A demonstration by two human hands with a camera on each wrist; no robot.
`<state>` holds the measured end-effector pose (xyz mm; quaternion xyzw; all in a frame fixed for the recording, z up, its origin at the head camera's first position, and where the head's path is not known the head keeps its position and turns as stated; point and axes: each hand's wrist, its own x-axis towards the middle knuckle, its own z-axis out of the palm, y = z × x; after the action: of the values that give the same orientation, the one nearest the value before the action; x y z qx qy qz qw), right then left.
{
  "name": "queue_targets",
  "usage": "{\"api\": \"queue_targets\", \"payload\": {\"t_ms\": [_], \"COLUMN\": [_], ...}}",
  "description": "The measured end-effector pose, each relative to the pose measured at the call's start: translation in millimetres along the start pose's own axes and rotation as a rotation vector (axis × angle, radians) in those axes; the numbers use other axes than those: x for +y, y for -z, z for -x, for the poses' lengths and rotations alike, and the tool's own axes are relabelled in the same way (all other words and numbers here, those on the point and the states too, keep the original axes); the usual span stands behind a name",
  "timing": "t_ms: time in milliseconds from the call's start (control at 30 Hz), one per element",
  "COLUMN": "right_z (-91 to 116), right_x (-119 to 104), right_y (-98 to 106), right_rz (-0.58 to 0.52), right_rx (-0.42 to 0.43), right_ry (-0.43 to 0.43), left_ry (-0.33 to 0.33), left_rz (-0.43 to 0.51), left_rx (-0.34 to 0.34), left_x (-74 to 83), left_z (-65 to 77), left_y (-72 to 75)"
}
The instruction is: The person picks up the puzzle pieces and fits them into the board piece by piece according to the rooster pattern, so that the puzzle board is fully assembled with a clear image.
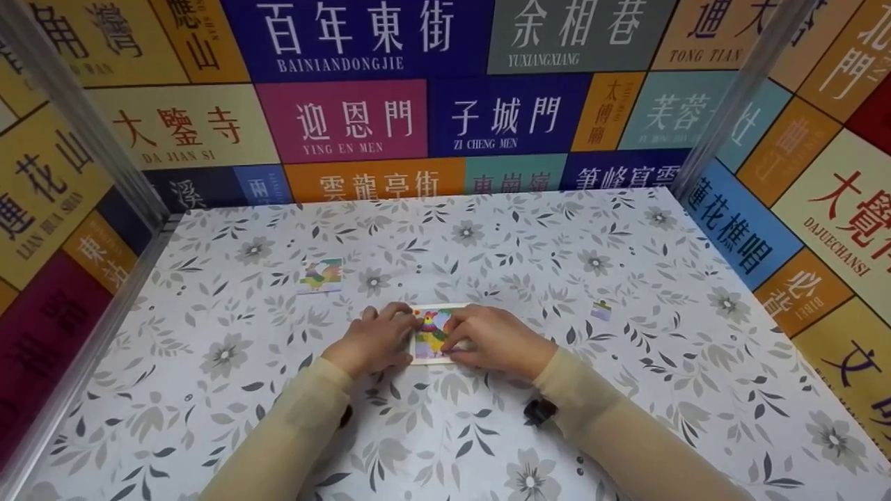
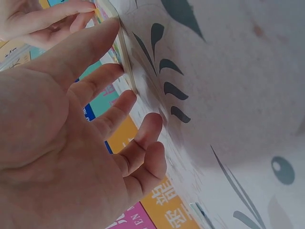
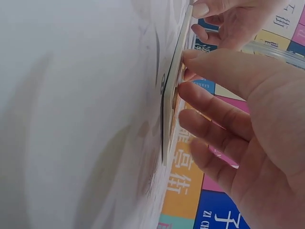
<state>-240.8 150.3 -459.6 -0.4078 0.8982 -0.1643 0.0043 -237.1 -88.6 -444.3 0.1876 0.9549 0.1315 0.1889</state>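
A small picture puzzle board with a colourful bird and a pale rim lies flat in front of me. My left hand holds its left side, thumb at the near corner and index finger at the far one. In the left wrist view, the thumb touches the board's edge. Over the right part of the board is my right hand, fingers bent and tips on the picture. In the right wrist view, its fingertips meet the board's edge; whether they pinch a piece is hidden.
A small loose puzzle piece lies off to the right. Farther left on the flowered tabletop is a square picture piece. Panels with large lettering stand behind the table and along both sides.
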Motion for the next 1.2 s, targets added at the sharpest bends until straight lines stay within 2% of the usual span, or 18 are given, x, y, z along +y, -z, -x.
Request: {"api": "queue_targets", "payload": {"t_ms": [300,467,700,867,1200], "right_z": [13.7,26.2,48.7,64.7,94.6], "right_x": [10.1,22.2,43.2,60.2,93.5], "right_y": [10.4,20.1,32.2,37.6,60.9], "right_rz": [-0.077,-0.105,-0.131,-0.162,-0.216], "right_rx": [0.007,0.034,0.072,0.102,0.086], "right_ry": [-0.054,-0.124,-0.178,-0.264,-0.39], "left_ry": [-0.023,-0.03,-0.024,-0.025,-0.032], "left_rz": [0.011,0.023,0.035,0.035,0.025], "left_rx": [0.015,0.017,0.005,0.008,0.024], "left_x": [1.0,2.1,4.4,3.1,-0.7], "left_z": [0.6,0.5,-0.9,-0.9,3.1], "left_y": [4.0,5.1,3.9,2.9,1.3]}}
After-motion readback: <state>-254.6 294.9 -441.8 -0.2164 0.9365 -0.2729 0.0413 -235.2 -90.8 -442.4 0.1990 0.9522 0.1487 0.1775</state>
